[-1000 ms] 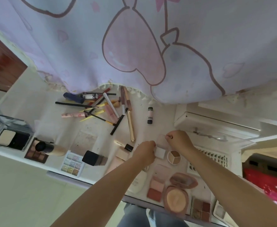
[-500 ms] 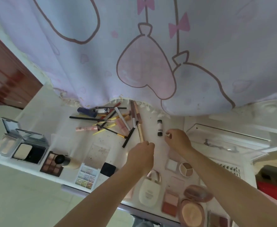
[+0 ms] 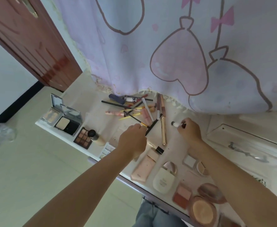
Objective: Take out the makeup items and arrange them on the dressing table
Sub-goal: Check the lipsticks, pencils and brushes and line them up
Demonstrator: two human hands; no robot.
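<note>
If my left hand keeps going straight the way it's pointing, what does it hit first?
Your left hand points up the table toward the curtain. Its fingers already sit at the black and gold brush; going on, it would likely push into the heap of pencils and brushes, though depth is unclear.

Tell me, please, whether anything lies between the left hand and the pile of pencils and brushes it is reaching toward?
Nothing visible does. The left hand is already at the near edge of the pile of pencils and brushes, its fingertips on a black stick.
</note>
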